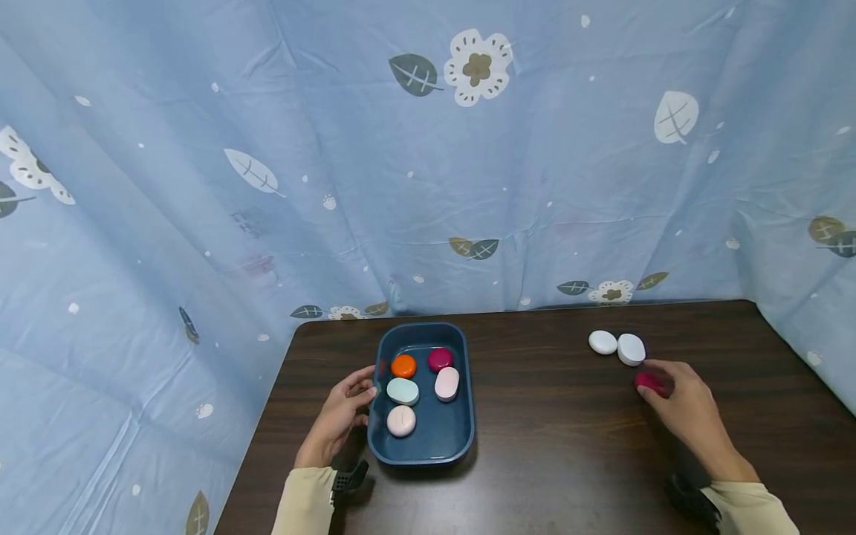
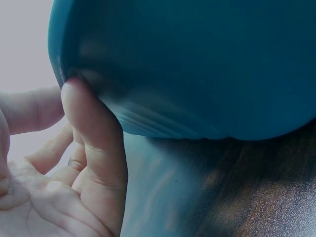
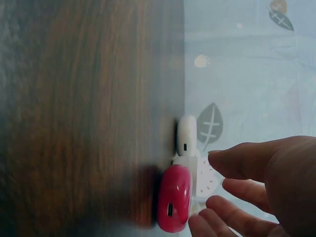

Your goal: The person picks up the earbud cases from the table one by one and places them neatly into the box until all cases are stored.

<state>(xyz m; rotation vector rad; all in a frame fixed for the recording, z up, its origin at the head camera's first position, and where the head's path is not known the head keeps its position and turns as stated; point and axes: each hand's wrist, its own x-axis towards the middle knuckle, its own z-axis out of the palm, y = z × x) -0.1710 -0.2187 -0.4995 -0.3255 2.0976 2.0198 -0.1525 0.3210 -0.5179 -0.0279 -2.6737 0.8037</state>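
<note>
— How do the hands lie?

— The left hand [image 1: 338, 417] reaches to the left side of a deep-blue, round-cornered rectangular tray [image 1: 438, 444], thumb and fingers pinching its wall. The right hand [image 1: 689, 411] arches over a glossy magenta rounded case [image 1: 647, 383], its fingers parted and loose.

— Touching it?

— I can't tell; the right wrist view shows the fingertips just beside it (a small dark slot [image 3: 171, 209] marks its side). The case lies on the dark wood-grain table [image 1: 535, 461], at the right.

— And the count?

— Two smooth white cases [image 1: 602, 342], one round and one oblong, sit just beyond it, and five rounded cases [image 1: 401, 421] rest in the tray: one orange, one magenta, one mint, two pale pink. Behind hangs a blue cloth curtain [image 1: 374, 186] printed with leaves and flowers.
</note>
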